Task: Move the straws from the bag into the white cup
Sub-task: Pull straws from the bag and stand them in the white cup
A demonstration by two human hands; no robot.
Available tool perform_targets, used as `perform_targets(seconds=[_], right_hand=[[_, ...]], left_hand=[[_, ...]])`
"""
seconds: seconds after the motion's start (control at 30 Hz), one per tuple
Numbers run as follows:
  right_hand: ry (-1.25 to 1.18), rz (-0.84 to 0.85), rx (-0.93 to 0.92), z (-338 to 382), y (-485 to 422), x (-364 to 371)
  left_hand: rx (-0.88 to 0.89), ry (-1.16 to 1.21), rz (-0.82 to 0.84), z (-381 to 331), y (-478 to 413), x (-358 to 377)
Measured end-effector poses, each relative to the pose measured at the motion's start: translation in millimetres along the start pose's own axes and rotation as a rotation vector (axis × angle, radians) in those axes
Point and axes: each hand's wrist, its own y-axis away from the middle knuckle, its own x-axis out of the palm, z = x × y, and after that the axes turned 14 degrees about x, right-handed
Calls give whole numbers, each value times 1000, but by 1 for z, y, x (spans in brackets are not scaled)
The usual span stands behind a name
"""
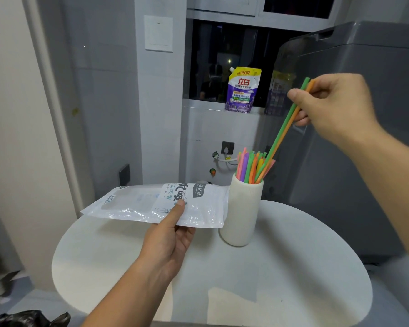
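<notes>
Right hand (335, 107) pinches 2 straws, a green straw (284, 128) and an orange straw (287, 134), near their upper ends, tilted, with their lower ends inside the white cup (242, 213) among a bunch of colourful straws (248, 167) already standing there. Left hand (168, 241) is clamped on the clear plastic straw bag (156, 204), thumb on top, holding it flat above the round white surface (281, 267), its right end just beside the cup. Behind, a purple detergent pouch (243, 90) stands on the window ledge.
</notes>
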Motion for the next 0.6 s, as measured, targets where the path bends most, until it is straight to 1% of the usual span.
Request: perform_targets(seconds=[0.2, 0.37, 0.5, 0.6], right_hand=[[83, 149, 87, -18, 3, 30], [214, 172, 90, -40, 13, 56], [326, 181, 11, -46, 16, 63], [364, 205, -44, -42, 14, 68]], left_hand=[[-6, 7, 6, 1, 0, 0], [-9, 2, 7, 1, 0, 0], [-9, -10, 15, 0, 1, 0], [-10, -16, 15, 0, 2, 0]])
